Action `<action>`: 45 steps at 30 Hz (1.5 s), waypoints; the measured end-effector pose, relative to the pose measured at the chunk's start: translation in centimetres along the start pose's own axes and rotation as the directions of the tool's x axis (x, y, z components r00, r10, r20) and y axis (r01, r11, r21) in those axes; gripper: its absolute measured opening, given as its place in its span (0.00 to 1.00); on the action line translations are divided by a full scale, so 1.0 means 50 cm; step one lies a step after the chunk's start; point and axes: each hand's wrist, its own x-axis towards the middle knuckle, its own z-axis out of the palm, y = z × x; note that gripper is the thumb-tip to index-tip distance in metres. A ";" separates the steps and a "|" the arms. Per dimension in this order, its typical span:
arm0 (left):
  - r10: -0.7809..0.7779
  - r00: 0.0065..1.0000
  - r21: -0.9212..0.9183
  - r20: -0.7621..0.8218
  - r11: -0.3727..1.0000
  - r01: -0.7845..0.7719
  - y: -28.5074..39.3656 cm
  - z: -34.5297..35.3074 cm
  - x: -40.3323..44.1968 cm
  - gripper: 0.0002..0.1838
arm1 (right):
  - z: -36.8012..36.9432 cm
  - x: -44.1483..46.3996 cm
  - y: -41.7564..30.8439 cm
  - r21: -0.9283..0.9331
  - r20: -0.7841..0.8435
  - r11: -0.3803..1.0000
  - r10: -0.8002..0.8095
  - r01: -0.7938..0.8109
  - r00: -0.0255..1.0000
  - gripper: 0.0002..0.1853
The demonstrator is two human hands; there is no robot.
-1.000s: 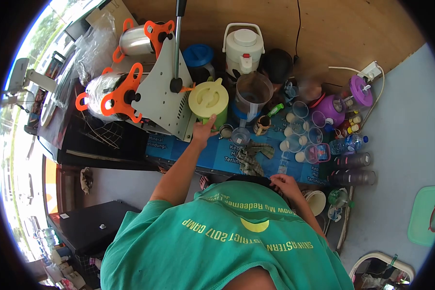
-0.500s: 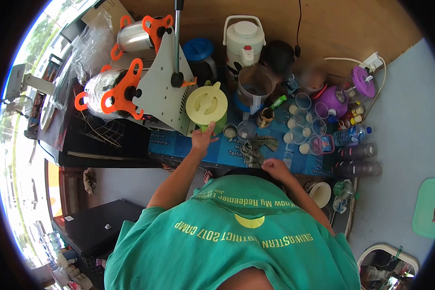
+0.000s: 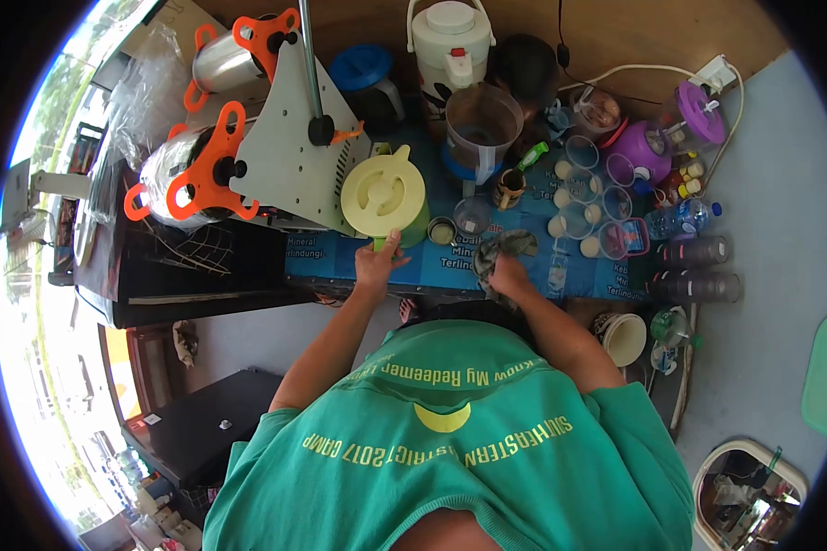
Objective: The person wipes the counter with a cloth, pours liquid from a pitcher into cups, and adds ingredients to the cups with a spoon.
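My left hand [image 3: 377, 266] grips the handle of a green pitcher [image 3: 415, 226] with a pale yellow lid, its thumb at the lid's near edge. The pitcher is upright on the blue-covered table [image 3: 340, 261], its spout facing away. My right hand [image 3: 508, 276] is closed on a crumpled grey-green cloth [image 3: 498, 248] at the table's front; part of the cloth hangs below the hand. Between pitcher and cloth sit a small metal cup [image 3: 442, 231] and a clear plastic cup [image 3: 472, 215]. Behind them is a clear jug [image 3: 483, 124].
A cup-sealing machine [image 3: 294, 147] with orange reel holders stands left. A white thermos jug [image 3: 451, 55] and blue-lidded pitcher [image 3: 362, 73] are behind. Several clear cups [image 3: 577, 220], bottles [image 3: 680, 220] and a purple container [image 3: 636, 158] crowd the right. A bucket [image 3: 623, 338] is below.
My right hand has moved forward onto the cloth and closed on it, pulling it up slightly. My left hand stays at the pitcher, now around its handle. The camera view has shifted.
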 end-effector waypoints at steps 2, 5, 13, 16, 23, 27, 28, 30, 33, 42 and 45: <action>0.000 1.000 -0.013 0.002 1.000 0.000 -0.003 -0.010 -0.008 0.18 | -0.003 -0.017 0.014 0.038 0.002 0.999 0.003 -0.003 1.000 0.26; 0.002 1.000 -0.003 0.001 1.000 -0.002 -0.007 -0.023 -0.020 0.18 | -0.023 -0.055 0.010 0.051 0.094 0.998 -0.039 0.035 0.995 0.20; -0.010 0.998 0.072 0.063 0.997 0.005 -0.009 -0.047 -0.021 0.21 | -0.164 -0.145 -0.221 0.532 -0.046 0.793 -0.323 0.297 0.945 0.19; -0.011 0.995 0.180 0.100 0.984 -0.008 -0.012 -0.062 -0.013 0.23 | -0.222 -0.135 -0.328 0.464 -0.116 0.796 -0.380 0.389 0.917 0.18; -0.028 0.995 0.220 0.095 0.975 0.006 -0.006 -0.062 -0.010 0.23 | -0.244 0.029 -0.442 0.255 -0.356 0.941 -0.121 0.221 0.926 0.17; -0.004 0.996 0.224 0.084 0.974 -0.015 -0.004 -0.062 -0.016 0.24 | -0.218 0.012 -0.451 0.142 -0.398 0.954 -0.190 0.265 0.897 0.16; 0.002 0.997 0.280 0.071 0.960 -0.022 0.005 -0.059 -0.020 0.24 | -0.210 -0.014 -0.452 0.112 -0.359 0.954 -0.223 0.279 0.906 0.15; 0.049 0.996 0.323 0.078 0.944 -0.072 -0.011 -0.063 -0.007 0.24 | -0.194 -0.028 -0.446 0.116 -0.321 0.953 -0.232 0.281 0.918 0.14; 0.058 0.994 0.352 0.092 0.932 -0.087 -0.006 -0.066 -0.004 0.24 | -0.213 0.002 -0.439 0.240 -0.450 0.929 -0.152 0.283 0.880 0.14; 0.133 0.984 0.347 0.123 0.923 -0.168 -0.052 -0.067 0.012 0.24 | -0.180 0.014 -0.410 0.208 -0.391 0.924 -0.222 0.321 0.893 0.17; 0.155 0.983 0.361 0.096 0.915 -0.180 -0.019 -0.068 -0.003 0.25 | -0.185 0.029 -0.409 0.296 -0.415 0.916 -0.131 0.270 0.900 0.21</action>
